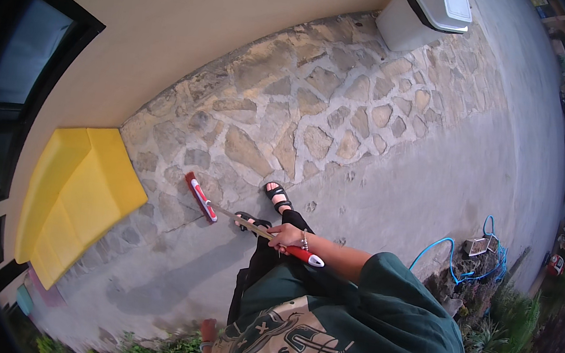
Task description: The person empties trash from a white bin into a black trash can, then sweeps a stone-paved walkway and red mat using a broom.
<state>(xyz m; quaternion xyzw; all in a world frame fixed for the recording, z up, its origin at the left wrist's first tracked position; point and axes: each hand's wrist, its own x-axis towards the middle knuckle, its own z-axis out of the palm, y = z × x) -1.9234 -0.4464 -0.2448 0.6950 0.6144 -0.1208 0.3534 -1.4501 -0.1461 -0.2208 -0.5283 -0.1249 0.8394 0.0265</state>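
My right hand (286, 237) is wrapped round the handle of a broom (259, 232), just ahead of its red and white grip end. The broom reaches out to the left, and its red and white head with dark red bristles rests on the paving beside my sandalled feet. A beaded bracelet circles my right wrist. Low at the left of my dark green shirt hangs my left hand (208, 329), away from the broom. It is small and in shadow, so its fingers cannot be made out.
A yellow plastic slide-like piece (85, 190) stands against the wall at left. A white lidded bin (415, 25) is at the far end of the stone paving (247, 149). To the right, a blue hose (452, 263) lies coiled by plants (506, 345). More greenery grows at lower left.
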